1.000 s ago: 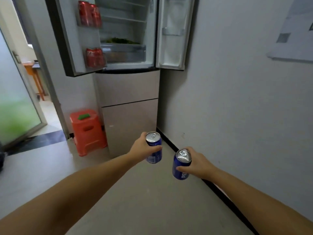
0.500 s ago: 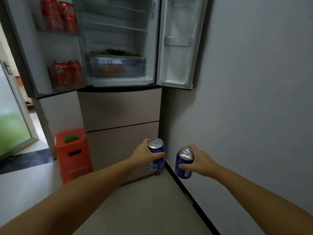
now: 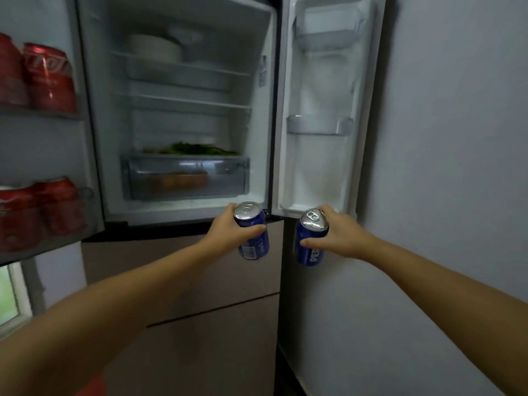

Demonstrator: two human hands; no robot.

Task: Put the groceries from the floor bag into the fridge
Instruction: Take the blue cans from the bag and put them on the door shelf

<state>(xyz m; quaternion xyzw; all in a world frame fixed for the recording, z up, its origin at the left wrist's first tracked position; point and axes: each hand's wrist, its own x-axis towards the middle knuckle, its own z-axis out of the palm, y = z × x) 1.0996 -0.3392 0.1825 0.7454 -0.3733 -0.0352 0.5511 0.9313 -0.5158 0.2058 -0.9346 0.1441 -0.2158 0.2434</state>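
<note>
Room: narrow corner, pale grey wall (image 3: 457,167) on the right, strip of window low at the left edge.
Fridge (image 3: 183,275): both upper doors swung open, lit inside; two closed beige drawer fronts below.
Left door (image 3: 43,138): two racks, each stocked with red cans (image 3: 48,78), upper row and lower row (image 3: 43,212).
Right door (image 3: 320,110): white liner, clear bins along it, nothing visible in them.
Interior shelves (image 3: 183,101): white stacked bowls (image 3: 155,48) on the top one, the middle one bare.
Crisper drawer (image 3: 185,175): clear front, something orange blurred inside; leafy greens (image 3: 194,150) lying on the cover above it.
Left hand (image 3: 228,230): grip clamped around a blue can, thumb across the front, arm stretched forward.
Right hand (image 3: 340,238): grip clamped around a second blue can, thumb on the side facing the camera.
Left blue can (image 3: 254,238): upright, tilted slightly, silver top with pull tab showing; held in the air in front of the fridge's lower edge, just below the open compartment.
Right blue can (image 3: 310,244): upright, white lettering down the side; held in the air just below the bottom corner of the right door.
Cans together: side by side, near each other, not touching; neither one inside the fridge yet.
</note>
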